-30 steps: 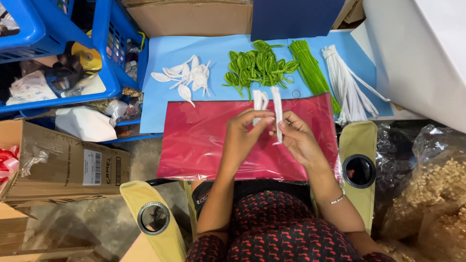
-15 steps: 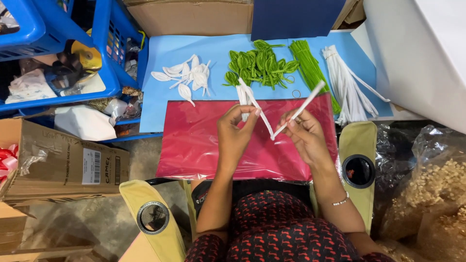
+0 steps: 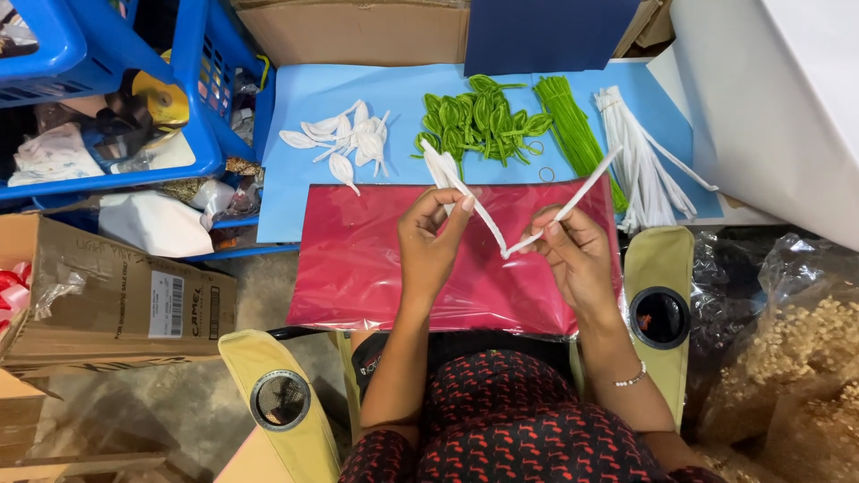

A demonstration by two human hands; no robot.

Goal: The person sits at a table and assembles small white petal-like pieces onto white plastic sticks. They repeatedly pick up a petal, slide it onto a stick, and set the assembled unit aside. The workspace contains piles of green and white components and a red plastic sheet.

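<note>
The left hand (image 3: 431, 234) pinches a white fuzzy stick (image 3: 501, 215) near its folded end, fingers closed tight on it; the right hand (image 3: 573, 250) pinches the same stick lower down, fingers closed on it too. The stick bends in a V between the hands, up in the air over a red sheet (image 3: 358, 268); its long end pokes up to the right. The red sheet lies on a blue sheet (image 3: 304, 107) on the bench. On the blue sheet sit white leaf shapes (image 3: 344, 143), green leaf shapes (image 3: 479, 121), a bunch of green sticks (image 3: 573, 130) and a bunch of white sticks (image 3: 640, 161); all are well apart from the hands. A blue basket (image 3: 192, 89) stands on the left; a brown box (image 3: 107, 295) sits below it.
</note>
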